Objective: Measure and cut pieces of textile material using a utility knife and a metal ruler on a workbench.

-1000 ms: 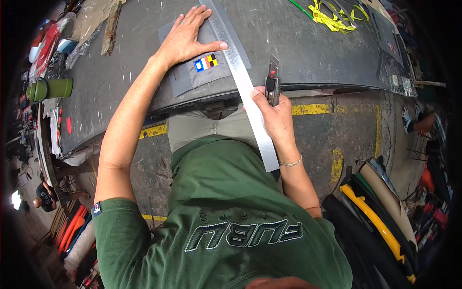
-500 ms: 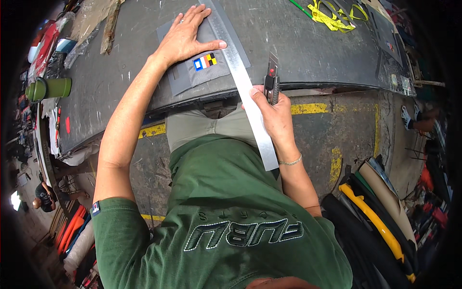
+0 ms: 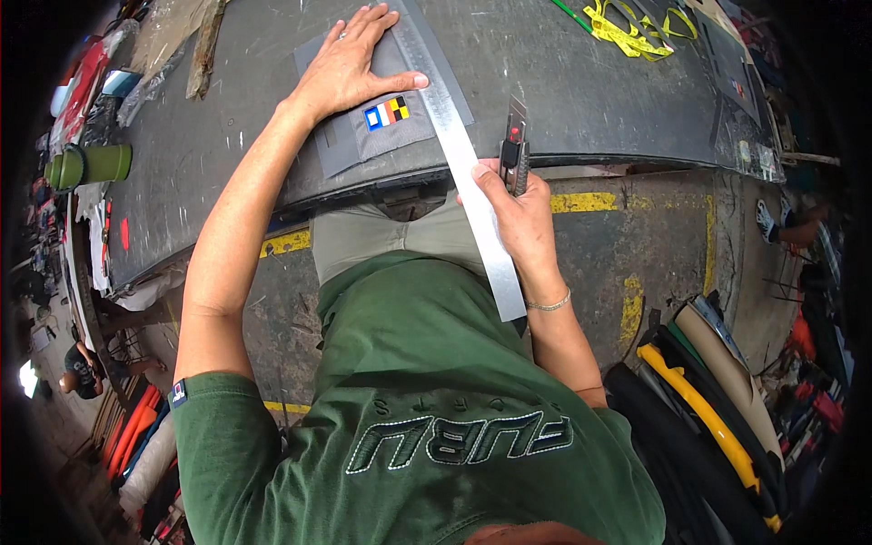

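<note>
My left hand [image 3: 347, 71] lies flat with spread fingers on a grey fabric piece [image 3: 340, 153], its thumb reaching onto a long metal ruler [image 3: 461, 150]. A small patch of coloured blocks [image 3: 387, 113] sits on the grey fabric below that hand. The ruler slants from the far edge of the view, across the fabric, out past the table's near edge toward my body. My right hand [image 3: 522, 222] grips the ruler's near part with the thumb on top. The same hand also holds a utility knife [image 3: 514, 154], its blade out and pointing away from me.
The dark work table [image 3: 272, 54] ends just before my waist. A yellow tape measure [image 3: 627, 32] lies far right, near another grey piece [image 3: 727, 59]. A green bottle [image 3: 91, 167] stands at the left edge. Fabric rolls [image 3: 699, 409] lean at lower right; another person [image 3: 84, 371] is at far left.
Both hands, the ruler and the knife keep almost the same places. Only a very slight shift of the whole view shows.
</note>
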`<state>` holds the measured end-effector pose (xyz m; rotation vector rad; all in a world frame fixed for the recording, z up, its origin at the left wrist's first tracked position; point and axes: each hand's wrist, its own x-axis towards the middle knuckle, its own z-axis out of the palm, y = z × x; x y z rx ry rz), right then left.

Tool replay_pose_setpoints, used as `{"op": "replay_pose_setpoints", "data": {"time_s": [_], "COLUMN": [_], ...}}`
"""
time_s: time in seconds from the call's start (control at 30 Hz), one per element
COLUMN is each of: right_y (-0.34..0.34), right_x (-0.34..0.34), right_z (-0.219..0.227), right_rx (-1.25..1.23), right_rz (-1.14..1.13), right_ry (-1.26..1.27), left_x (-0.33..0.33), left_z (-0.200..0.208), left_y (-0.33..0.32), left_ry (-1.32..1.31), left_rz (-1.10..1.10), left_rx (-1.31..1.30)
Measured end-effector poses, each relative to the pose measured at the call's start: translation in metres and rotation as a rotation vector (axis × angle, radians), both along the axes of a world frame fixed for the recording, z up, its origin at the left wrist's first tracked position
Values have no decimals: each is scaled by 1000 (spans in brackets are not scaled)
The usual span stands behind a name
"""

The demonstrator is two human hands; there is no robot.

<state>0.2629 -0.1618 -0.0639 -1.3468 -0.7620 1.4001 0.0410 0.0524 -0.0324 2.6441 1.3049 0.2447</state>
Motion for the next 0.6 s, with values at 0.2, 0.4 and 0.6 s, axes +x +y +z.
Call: {"op": "replay_pose_setpoints", "data": {"time_s": [0.2,0.4,0.6], "right_y": [0,0,0], "right_x": [1,0,0], "right_z": [-2,0,-1], "right_rx": [-8,2,5], "right_rz": [0,-8,-5], "right_ry": [-4,23,13], "left_x": [-1,-4,0], "left_z": [-3,-8,0], "left_y": [1,2,-1], "left_ry": [9,22,-4], "left_rz": [3,-4,-7], "left_rx": [2,43,10]}}
